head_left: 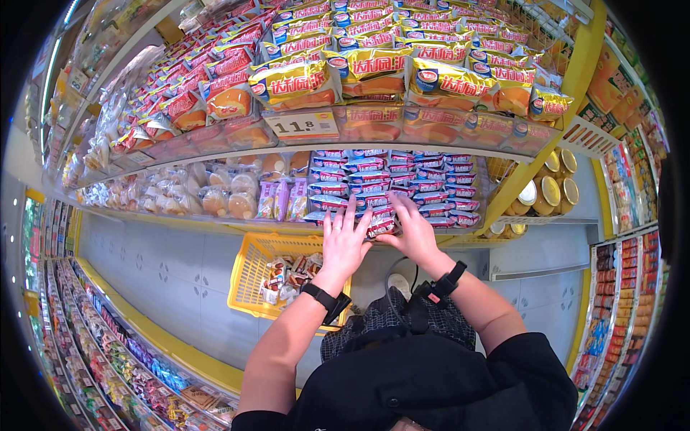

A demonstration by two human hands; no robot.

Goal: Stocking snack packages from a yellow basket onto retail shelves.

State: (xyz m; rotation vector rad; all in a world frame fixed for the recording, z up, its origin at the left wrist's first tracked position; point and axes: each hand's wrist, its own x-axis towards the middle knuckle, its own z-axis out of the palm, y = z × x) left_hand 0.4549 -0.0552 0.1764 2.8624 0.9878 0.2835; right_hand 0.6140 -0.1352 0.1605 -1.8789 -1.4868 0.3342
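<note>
Both hands rest at the front of a lower shelf bin, at the rows of small blue and pink wrapped snack packs (429, 185). My left hand (345, 240) lies with fingers spread over the packs at the bin's front edge. My right hand (412, 229) is on the other side of the front packs (381, 222), its thumb near their lower end and its fingers along their right side. Whether either hand grips a pack is hard to tell. Below my left hand, a yellow plastic basket (248, 269) on the floor holds several wrapped snacks (296, 272).
Above the hands juts an upper shelf with yellow-wrapped pies (372, 67), red-wrapped pies (229, 91) and a price card (302, 126). Packaged buns (215, 199) lie left of the packs. Lidded jars (549, 191) stand right of a yellow post (531, 175). Candy shelves (129, 372) line the lower left.
</note>
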